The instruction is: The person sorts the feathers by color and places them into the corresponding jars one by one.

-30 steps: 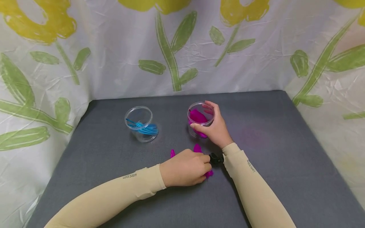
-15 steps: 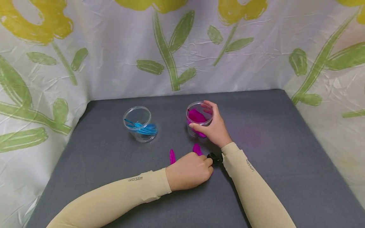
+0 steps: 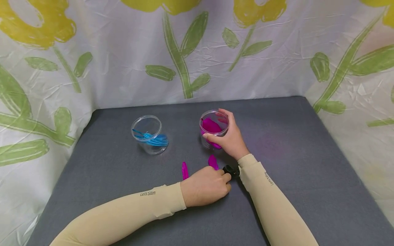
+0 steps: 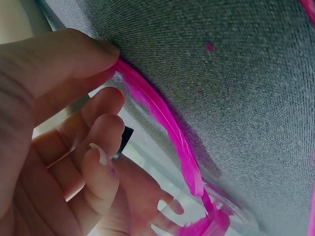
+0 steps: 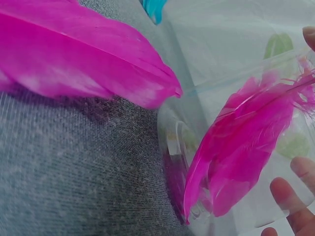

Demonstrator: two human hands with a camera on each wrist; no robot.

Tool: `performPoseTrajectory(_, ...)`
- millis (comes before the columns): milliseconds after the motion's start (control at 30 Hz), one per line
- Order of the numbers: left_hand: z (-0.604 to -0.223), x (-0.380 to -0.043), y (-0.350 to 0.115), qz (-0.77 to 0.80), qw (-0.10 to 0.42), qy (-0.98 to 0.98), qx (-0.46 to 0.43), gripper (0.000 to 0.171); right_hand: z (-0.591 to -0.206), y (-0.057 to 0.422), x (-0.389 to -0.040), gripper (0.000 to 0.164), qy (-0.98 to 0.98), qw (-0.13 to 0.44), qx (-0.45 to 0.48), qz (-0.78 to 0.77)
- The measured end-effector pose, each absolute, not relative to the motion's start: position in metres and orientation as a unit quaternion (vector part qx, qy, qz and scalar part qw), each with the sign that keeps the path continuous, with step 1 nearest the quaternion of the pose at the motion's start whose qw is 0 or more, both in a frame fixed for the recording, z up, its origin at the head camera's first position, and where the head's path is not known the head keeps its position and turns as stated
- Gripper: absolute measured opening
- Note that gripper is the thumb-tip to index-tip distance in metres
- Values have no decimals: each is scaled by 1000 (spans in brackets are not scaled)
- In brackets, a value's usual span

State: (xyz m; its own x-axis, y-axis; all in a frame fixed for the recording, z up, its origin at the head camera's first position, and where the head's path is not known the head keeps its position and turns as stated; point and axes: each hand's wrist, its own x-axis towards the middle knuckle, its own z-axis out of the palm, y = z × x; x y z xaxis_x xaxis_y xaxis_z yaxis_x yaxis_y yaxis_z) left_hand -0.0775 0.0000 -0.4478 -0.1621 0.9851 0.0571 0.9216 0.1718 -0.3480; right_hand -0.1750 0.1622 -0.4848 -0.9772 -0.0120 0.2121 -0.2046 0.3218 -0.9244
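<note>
My left hand [image 3: 205, 187] is low over the grey table. In the left wrist view its thumb and forefinger pinch one end of a magenta feather [image 4: 165, 115]. That feather's far tip shows beyond the knuckles in the head view, pointing toward the cup. My right hand [image 3: 231, 138] grips a clear plastic cup [image 3: 205, 142] from its right side, thumb at the near side and fingers behind. Several magenta feathers [image 5: 251, 142] stand tilted inside this cup. Just left of my left hand, another magenta feather [image 3: 185, 171] lies on the table, partly hidden by that hand.
A second clear cup [image 3: 150, 149], holding several blue feathers [image 3: 157, 140], stands to the left. A black device [image 3: 230, 170] sits at my right wrist, close to the left fingertips. A white flowered curtain [image 3: 132, 85] hangs behind the table [image 3: 107, 150].
My left hand has shifted slightly right, and its fingers have drawn in around the feather's end. More of the loose feather at left is uncovered. The right hand keeps its grip on the cup.
</note>
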Motion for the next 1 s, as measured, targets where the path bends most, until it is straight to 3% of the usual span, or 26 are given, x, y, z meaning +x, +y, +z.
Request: performPoseTrajectory(1000,-455,-78,1,118,154,-752,-630,11,-482,163,-173,97,-810,82,70,576)
